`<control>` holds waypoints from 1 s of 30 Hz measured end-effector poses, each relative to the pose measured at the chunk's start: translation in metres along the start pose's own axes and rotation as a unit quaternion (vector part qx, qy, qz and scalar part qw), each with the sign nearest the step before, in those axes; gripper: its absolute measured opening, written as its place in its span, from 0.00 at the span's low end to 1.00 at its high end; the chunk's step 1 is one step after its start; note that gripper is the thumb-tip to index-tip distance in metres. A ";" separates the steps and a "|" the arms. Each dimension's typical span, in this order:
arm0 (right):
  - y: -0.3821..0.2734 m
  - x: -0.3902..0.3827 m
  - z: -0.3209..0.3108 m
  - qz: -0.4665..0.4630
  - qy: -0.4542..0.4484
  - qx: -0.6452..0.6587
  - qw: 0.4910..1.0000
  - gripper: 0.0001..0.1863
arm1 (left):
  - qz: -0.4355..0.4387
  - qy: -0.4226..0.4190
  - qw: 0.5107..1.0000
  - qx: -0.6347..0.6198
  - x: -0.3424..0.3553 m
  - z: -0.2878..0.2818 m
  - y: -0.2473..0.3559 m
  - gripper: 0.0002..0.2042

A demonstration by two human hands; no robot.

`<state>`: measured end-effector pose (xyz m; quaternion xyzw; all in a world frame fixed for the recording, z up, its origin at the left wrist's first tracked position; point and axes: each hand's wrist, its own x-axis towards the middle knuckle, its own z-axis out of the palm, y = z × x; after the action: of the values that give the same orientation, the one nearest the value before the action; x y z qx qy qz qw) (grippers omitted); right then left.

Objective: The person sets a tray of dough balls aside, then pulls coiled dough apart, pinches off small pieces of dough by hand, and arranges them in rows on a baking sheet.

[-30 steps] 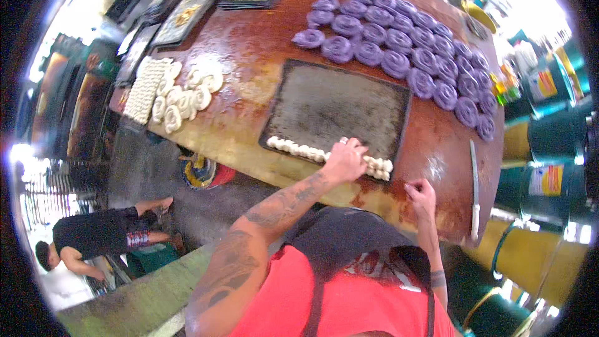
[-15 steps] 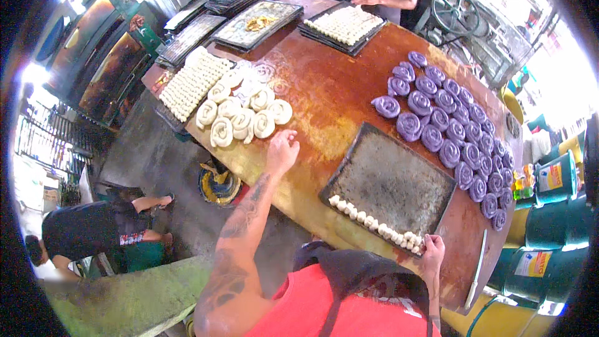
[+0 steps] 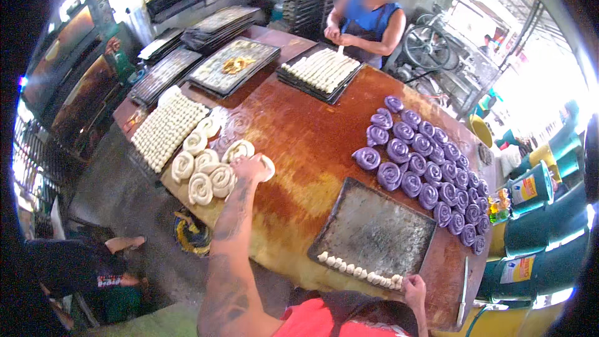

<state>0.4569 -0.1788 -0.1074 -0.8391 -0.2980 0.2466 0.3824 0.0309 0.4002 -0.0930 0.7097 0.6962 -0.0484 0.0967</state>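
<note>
Wht dough row [image 3: 360,271] pts lengthwise twd R hand [image 3: 414,291].

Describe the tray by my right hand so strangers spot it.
On the big brown table, find the purple dough coils. The dark tray beside them is, unlike the packed far tray, mostly bare, with one row of pale dough pieces.

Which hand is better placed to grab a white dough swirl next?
Probably the left: the left hand is at the white dough swirls, while the right hand is farther away, by a corner of the dark tray.
</note>
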 end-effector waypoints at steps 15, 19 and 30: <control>-0.025 -0.002 -0.007 0.047 0.050 -0.078 0.995 0.10 | 0.313 -0.180 0.888 0.284 0.018 -0.055 0.044 0.17; -0.025 -0.013 -0.001 0.082 0.014 -0.067 0.994 0.12 | 0.414 -0.002 0.909 0.045 0.022 0.006 -0.041 0.13; -0.020 0.015 -0.006 0.048 -0.007 -0.046 0.998 0.09 | 0.207 0.051 0.742 -0.635 -0.059 -0.133 -0.035 0.12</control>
<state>0.4649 -0.1607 -0.0909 -0.8677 -0.2708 0.2565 0.3285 -0.0147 0.3702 0.0462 0.6118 0.4054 0.4626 0.4974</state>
